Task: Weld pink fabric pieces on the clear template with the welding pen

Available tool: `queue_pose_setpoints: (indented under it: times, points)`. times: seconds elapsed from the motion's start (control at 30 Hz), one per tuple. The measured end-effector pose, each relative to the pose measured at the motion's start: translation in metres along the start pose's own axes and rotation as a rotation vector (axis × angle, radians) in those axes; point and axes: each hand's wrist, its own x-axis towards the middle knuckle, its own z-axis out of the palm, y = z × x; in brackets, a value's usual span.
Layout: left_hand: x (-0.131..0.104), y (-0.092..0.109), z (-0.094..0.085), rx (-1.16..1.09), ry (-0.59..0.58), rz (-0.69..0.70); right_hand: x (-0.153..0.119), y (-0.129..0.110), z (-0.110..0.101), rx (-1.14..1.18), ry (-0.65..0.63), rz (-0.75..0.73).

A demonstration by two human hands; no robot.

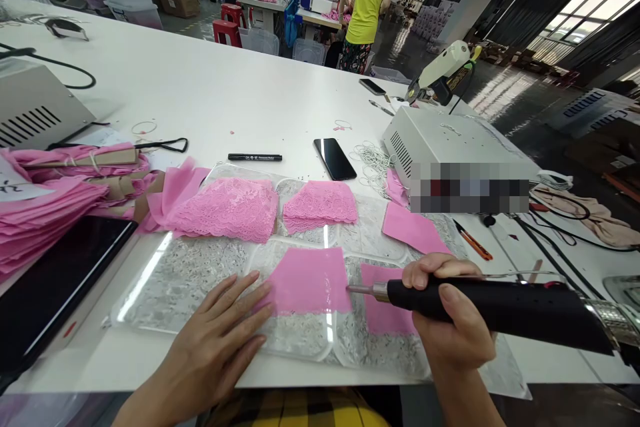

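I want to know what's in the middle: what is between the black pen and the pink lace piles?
In the head view, only bare white table lies between the black pen and the pink lace piles.

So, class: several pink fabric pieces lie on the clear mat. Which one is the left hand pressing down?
The plain pink square at the mat's front centre. The left hand rests its fingertips on the square's left edge; the lace pieces lie farther back, untouched.
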Motion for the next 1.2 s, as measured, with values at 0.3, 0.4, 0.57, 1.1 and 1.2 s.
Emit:
queue_pose_setpoints:
  times: [0.3,0.4,0.57,1.1,1.2]
  points:
    - [-0.002,-0.002,0.001,0.01,-0.009,0.024,0.003,-0.008,-0.01,0.001,0.106,-0.001]
    - [0.0,0.002,0.002,-0.014,0.053,0.014,0.008,-0.012,-0.024,-0.013,0.195,-0.016]
    - [0.03,0.036,0.006,-0.091,0.124,0.052,0.015,-0.007,-0.035,-0.008,0.254,-0.018]
    - [0.089,0.085,0.063,-0.186,-0.023,0.127,0.023,0.011,-0.023,0.05,0.134,0.002]
    - [0.088,0.085,0.063,-0.19,-0.031,0.126,0.023,0.012,-0.022,0.026,0.112,0.001]
